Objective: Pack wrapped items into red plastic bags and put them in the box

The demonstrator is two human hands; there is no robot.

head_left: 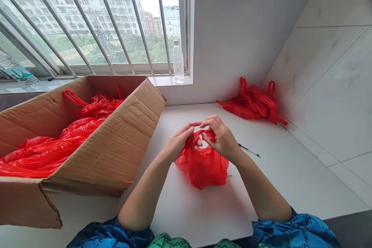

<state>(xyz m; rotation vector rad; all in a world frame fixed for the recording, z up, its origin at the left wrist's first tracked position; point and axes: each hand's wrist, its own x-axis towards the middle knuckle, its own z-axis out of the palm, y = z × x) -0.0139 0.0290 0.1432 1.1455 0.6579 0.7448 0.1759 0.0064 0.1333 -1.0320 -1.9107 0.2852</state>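
Note:
A red plastic bag [205,168] stands on the white table in front of me, bulging a little at its lower part. What is inside it cannot be made out. My left hand [186,139] is closed round the gathered handle on the bag's left side. On the other side, my right hand [219,135] pinches the right handle between thumb and fingers. The fingertips of both hands nearly meet above the bag's mouth. A thin black pen [248,150] lies on the table just right of my right wrist.
A large open cardboard box [116,147] full of red plastic bags [66,139] takes up the left side. More red bags [254,102] lie crumpled against the back wall. Clear bottles [178,62] are on the sill of the barred window. A tiled wall [328,97] bounds the right.

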